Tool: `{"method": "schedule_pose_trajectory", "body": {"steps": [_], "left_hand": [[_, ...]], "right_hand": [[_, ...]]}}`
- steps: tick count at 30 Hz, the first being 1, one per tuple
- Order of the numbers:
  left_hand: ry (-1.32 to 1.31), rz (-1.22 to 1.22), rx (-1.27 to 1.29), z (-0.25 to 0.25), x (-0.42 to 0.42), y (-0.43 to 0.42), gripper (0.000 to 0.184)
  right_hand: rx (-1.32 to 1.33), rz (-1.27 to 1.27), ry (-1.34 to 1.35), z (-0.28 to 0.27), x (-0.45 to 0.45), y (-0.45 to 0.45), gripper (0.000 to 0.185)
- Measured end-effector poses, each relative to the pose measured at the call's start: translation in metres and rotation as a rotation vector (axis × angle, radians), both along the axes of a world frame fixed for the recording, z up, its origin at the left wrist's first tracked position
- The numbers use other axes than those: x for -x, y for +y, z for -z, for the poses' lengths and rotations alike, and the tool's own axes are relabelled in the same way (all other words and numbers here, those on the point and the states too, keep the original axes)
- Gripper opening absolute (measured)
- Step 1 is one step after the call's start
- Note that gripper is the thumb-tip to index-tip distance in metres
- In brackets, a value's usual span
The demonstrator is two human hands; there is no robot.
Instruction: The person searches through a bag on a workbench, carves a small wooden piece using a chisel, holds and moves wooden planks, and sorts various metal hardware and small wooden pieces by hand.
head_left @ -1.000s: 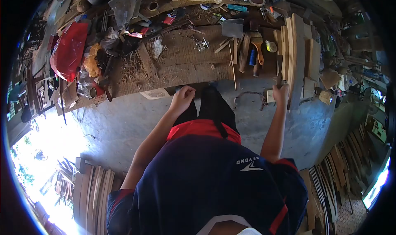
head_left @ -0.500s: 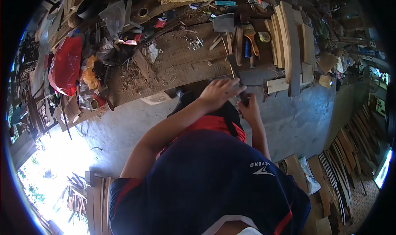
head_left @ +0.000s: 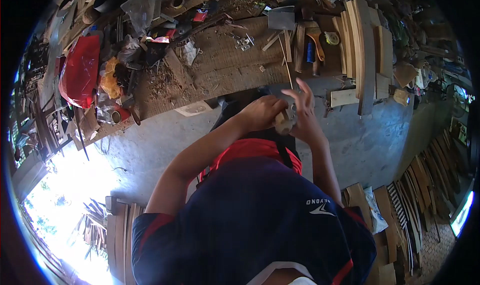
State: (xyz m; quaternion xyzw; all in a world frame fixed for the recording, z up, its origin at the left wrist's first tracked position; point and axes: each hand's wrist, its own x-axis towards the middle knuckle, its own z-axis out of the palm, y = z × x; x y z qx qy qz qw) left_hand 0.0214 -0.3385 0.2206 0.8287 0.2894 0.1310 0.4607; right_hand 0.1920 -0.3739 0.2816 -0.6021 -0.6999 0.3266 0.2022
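Observation:
My left hand point(head_left: 265, 111) is closed around a short, light-brown wooden piece point(head_left: 284, 123) with a rounded end, held just in front of my waist. Its far part is hidden by the fingers, so I cannot tell its kind. My right hand point(head_left: 306, 116) is beside it on the right, fingers raised and spread apart; whether its palm touches the wood is unclear. Beyond the hands lies the workbench point(head_left: 215, 75). On it, a thin wooden stick point(head_left: 288, 67) points toward my right hand, near a hammer point(head_left: 300, 47) and an orange-handled brush point(head_left: 316, 45).
Several upright boards point(head_left: 361, 45) stand on the bench at right. A red plastic-wrapped bundle point(head_left: 80, 72) sits at left, near a red cup point(head_left: 119, 116). A blade-like metal plate point(head_left: 281, 19) and a tape roll point(head_left: 331, 38) lie farther back. Planks point(head_left: 425, 177) lean at lower right.
The long dark tool between my hands no longer shows in the same place; a light wooden end shows instead. My left hand has closed, and my right hand has risen with fingers spread.

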Motion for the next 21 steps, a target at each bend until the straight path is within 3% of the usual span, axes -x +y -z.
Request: {"method": "schedule_pose_trajectory", "body": {"steps": [5,7,8,10,12,16,21], "left_hand": [[-0.282,0.049,-0.115,0.003,0.017,0.015,0.045],[0.064,-0.241,0.185,0.009,0.028,0.03,0.033],[0.063,-0.23,0.181,0.018,0.034,0.041,0.033],[0.022,-0.511,0.116,0.049,0.046,0.064,0.018],[0.035,-0.607,0.14,0.079,0.052,0.08,0.015],[0.056,-0.786,0.182,0.114,0.067,0.084,0.013],[0.031,-0.906,0.342,0.12,0.078,0.063,0.012]], "right_hand": [[-0.114,-0.332,0.157,0.016,0.01,0.022,0.054],[-0.01,-0.203,0.481,0.036,0.012,0.018,0.04],[-0.083,-0.055,0.559,0.043,0.017,0.013,0.031],[-0.19,0.074,0.636,0.067,0.017,0.013,0.024],[-0.32,0.343,0.785,0.076,0.023,0.014,0.015],[-0.434,0.537,0.943,0.103,0.031,0.024,0.014],[-0.561,0.653,0.877,0.11,0.053,0.041,0.018]]}}
